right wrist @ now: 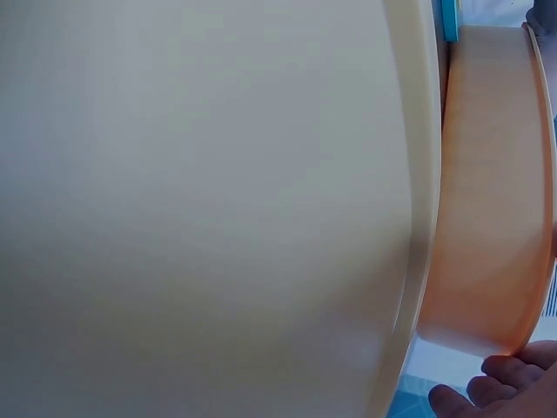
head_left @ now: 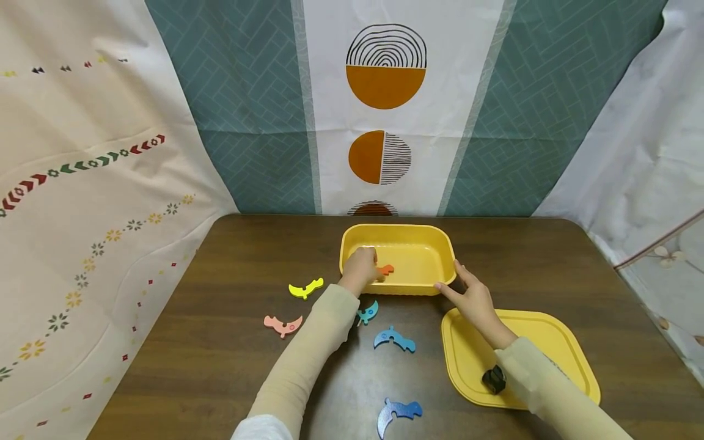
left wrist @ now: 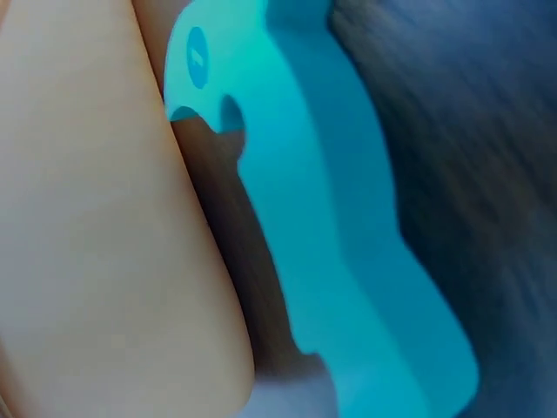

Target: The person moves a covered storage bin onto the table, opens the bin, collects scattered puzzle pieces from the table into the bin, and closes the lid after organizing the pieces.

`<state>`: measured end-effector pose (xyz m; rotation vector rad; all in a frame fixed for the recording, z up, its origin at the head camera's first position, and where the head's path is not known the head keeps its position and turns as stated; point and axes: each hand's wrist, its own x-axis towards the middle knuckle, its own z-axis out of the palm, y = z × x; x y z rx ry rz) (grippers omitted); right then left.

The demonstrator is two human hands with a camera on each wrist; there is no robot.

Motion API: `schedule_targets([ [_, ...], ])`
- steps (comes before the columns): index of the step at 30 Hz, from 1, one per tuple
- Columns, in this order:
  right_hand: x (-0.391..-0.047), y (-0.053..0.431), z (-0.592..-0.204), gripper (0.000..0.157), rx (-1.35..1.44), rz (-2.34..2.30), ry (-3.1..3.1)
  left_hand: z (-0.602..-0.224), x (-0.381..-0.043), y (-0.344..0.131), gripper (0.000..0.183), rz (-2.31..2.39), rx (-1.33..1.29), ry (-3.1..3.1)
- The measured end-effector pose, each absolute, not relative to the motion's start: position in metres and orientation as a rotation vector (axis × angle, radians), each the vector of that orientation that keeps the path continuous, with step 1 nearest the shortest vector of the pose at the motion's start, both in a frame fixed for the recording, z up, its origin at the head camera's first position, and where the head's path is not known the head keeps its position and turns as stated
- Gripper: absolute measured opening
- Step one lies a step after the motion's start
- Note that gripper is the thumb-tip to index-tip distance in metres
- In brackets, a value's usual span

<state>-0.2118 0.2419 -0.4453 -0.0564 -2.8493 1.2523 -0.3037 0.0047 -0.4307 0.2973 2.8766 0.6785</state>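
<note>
My left hand (head_left: 360, 267) reaches over the front left rim into a yellow bin (head_left: 423, 289), thumb and fingers bent at a small orange piece (head_left: 387, 269). Part of that piece is hidden by the hand. My right hand (head_left: 474, 299) grips the bin's front right corner, thumb at the front and fingers along the side; its fingertips (right wrist: 500, 374) also show by the bin wall (right wrist: 492, 192) in the right wrist view. Under the left wrist lies a teal curved, notched piece (head_left: 368, 312), seen large (left wrist: 322, 218) in the left wrist view.
Yellow (head_left: 305, 288) and pink (head_left: 283, 326) curved pieces lie left of the left forearm. A light blue piece (head_left: 395, 340) and a dark blue one (head_left: 397, 412) lie nearer. Beneath the right forearm is a yellow lid (head_left: 550, 333) with a small black object (head_left: 494, 379) on it.
</note>
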Motion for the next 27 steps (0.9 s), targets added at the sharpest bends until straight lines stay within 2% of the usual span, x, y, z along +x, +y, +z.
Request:
schedule_targets([
  [11,-0.209,0.243,-0.446,0.086,-0.060,1.257,-2.849,-0.433,-0.299,0.006,0.053,0.818,0.356,2.968],
  [27,-0.209,0.242,-0.446,0.086,-0.031,1.247,-2.826,-0.429,-0.292,0.001,0.049,0.891,0.416,3.087],
])
